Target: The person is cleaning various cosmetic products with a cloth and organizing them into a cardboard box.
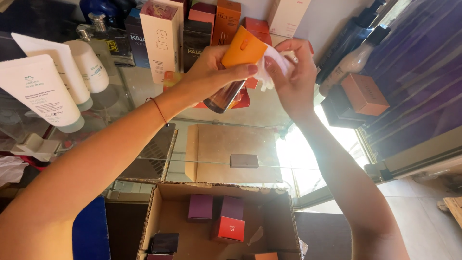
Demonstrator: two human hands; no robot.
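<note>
1. My left hand [211, 72] is clasped round a bottle [236, 72]; my thumb lies along the front of its smooth orange cap, and the other fingers wrap behind.
2. The bottle is tilted: the flat, squarish orange cap sits above my thumb, and the glossy brown glass body slants down below my palm.
3. My right hand [293, 72] is pinched on a crumpled white cloth [272, 67], pressed against the right edge of the cap, so the fingertips of both hands nearly meet.
4. A thin red cord [158, 110] circles my left wrist.
5. Beyond my fingers, on a glass shelf [144, 86], stand upright cardboard cartons; a tall cream carton [161, 41] is just left of my left knuckles.
6. Farther left of that hand are soft white tubes [43, 91] with rounded caps.
7. To the right of my right hand lie a terracotta box [364, 94] and dark slender bottles [351, 43].
8. Well below both wrists sits an open cardboard box [284, 216], rough-edged, holding small cubes: a purple box [200, 207] and a red box [229, 228].
</note>
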